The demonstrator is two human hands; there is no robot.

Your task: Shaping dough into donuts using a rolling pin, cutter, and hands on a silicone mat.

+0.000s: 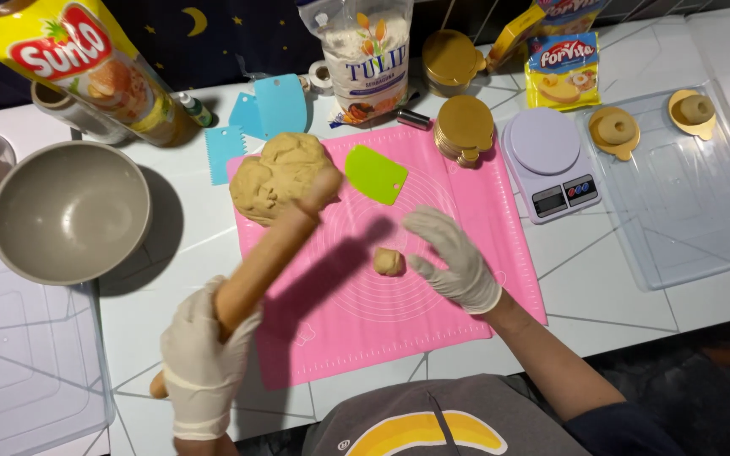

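Nearest me, my gloved left hand (203, 359) grips a wooden rolling pin (264, 262), raised over the pink mat (399, 312). My right hand (454, 257), fingers spread, touches a small dough piece (388, 262) mid-mat, steadying it.

Open room is lying across the near half of the pink mat (399, 321), while the raised rolling pin (268, 253) is slanting over its left side, the dough mound (276, 176) and green scraper (375, 174) are crowding its far edge, and the small dough piece (388, 262) is sitting mid-mat.
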